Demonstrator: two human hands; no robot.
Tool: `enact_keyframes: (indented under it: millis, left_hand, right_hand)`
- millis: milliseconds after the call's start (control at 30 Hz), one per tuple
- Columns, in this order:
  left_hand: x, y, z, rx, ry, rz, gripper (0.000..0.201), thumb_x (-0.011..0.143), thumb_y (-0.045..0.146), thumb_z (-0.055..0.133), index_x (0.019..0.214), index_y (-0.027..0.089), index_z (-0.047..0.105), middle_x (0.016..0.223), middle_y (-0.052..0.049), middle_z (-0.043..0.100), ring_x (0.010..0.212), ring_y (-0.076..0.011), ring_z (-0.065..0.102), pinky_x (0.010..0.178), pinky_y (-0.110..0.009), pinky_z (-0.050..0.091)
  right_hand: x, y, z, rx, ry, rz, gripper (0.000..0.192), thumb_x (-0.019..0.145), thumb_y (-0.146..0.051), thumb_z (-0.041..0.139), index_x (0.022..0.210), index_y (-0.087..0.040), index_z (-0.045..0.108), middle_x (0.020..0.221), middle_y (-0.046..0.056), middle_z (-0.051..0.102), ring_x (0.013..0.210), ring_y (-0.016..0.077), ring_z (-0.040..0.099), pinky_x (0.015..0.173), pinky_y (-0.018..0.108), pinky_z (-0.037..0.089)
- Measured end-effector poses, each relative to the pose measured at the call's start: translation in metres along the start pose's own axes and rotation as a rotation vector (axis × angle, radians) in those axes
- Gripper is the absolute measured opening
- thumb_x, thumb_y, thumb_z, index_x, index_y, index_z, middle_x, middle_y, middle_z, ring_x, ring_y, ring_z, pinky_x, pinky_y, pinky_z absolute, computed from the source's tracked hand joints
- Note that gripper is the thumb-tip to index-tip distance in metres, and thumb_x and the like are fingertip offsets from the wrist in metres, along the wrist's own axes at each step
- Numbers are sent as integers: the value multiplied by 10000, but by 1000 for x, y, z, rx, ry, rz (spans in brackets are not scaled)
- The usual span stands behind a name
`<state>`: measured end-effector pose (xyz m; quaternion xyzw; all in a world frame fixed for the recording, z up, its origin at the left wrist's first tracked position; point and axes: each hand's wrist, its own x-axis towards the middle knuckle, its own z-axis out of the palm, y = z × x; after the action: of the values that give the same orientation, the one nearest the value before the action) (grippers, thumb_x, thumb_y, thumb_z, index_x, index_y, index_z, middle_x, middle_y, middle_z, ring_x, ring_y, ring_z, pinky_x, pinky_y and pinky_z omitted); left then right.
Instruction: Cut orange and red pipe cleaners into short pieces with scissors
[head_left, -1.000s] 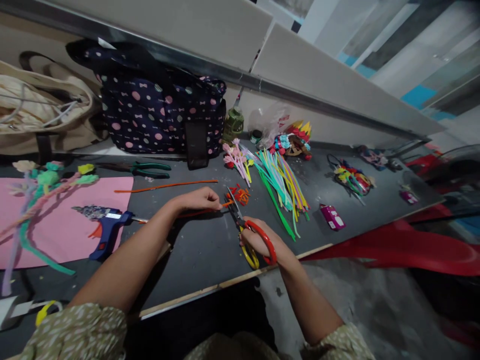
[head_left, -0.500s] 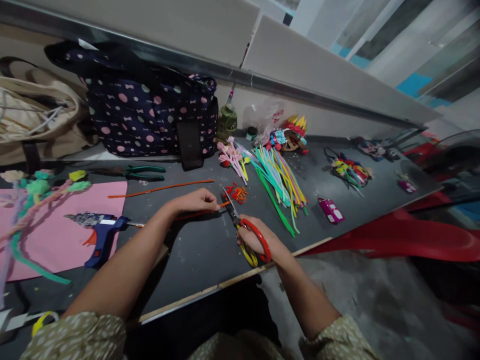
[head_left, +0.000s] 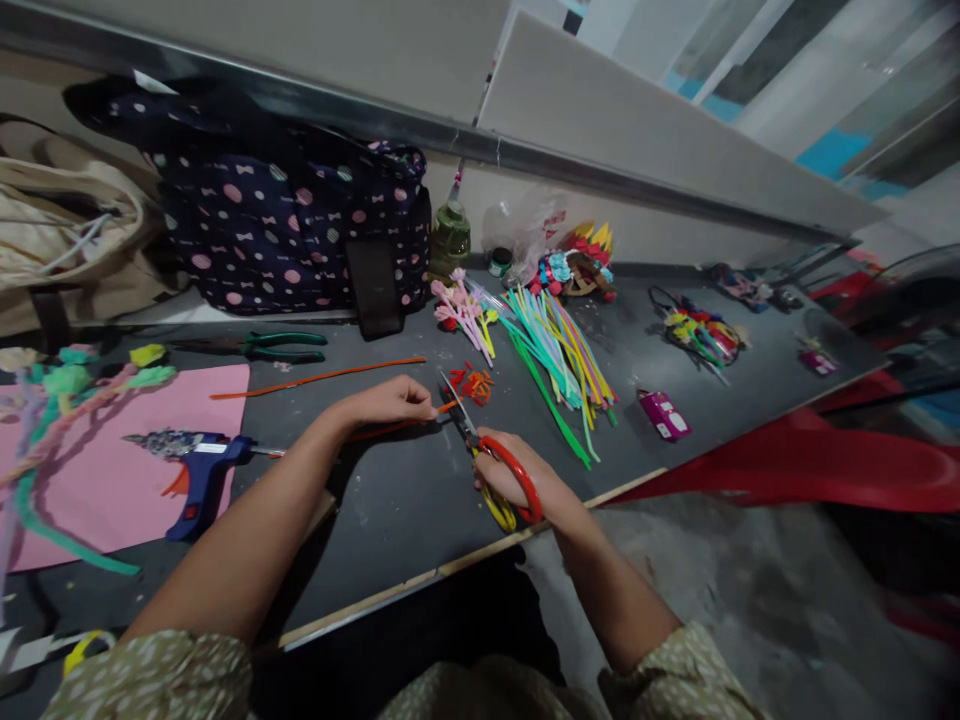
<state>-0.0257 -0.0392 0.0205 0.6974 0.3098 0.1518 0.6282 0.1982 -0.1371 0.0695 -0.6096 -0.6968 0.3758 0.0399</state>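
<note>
Between the fingertips of my left hand point(head_left: 401, 400) is an orange pipe cleaner point(head_left: 379, 431), its short end poking out to the right and its length trailing left under the wrist. My right hand point(head_left: 506, 468) is wrapped around the scissors point(head_left: 523, 478), which have a red and a yellow handle. Their parted blades point away from me and lie around the pipe cleaner's tip, just beyond the left fingertips. A small heap of cut orange and red pieces point(head_left: 474, 384) lies by the blade tips. Another orange pipe cleaner point(head_left: 322, 377) rests behind my left hand.
To the left are a blue glue gun point(head_left: 206, 490) on pink paper point(head_left: 112, 520), pipe-cleaner flowers point(head_left: 66, 385) and green-handled pliers point(head_left: 283, 347). A polka-dot bag point(head_left: 285, 220) stands behind. Colourful pipe cleaners point(head_left: 555, 360) and a purple box point(head_left: 663, 415) lie right.
The camera view has shifted slightly. Both hands, the scissors and the held pipe cleaner keep almost the same position.
</note>
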Motion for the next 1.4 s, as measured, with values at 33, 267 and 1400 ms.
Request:
enact_keyframes:
  millis: [33,267,1400]
  left_hand:
    - [0,0,0,0,-3,1,402,786,473,644,610,119,571,544,33,406,500,-70,309,481,-217,221]
    - [1,-6,-2,7,2,-7,398,788,470,648,610,126,556,556,31,415,509,-71,321,487,-214,234]
    - [-4,-11,-15,63,-39,-72,396,808,484,632,670,113,620,580,17,488,519,-79,376,511,-209,276]
  right_hand:
    - [0,1,0,17,-10,9,96,812,-186,434,759,-211,511,605,7,649,559,158,614,547,237,367]
    - [-1,5,3,117,-44,52,78,849,-223,424,836,-211,500,530,-30,599,455,136,598,481,213,368]
    - [9,29,28,231,112,89,303,934,-405,382,833,-191,571,561,-13,580,405,124,574,444,206,388]
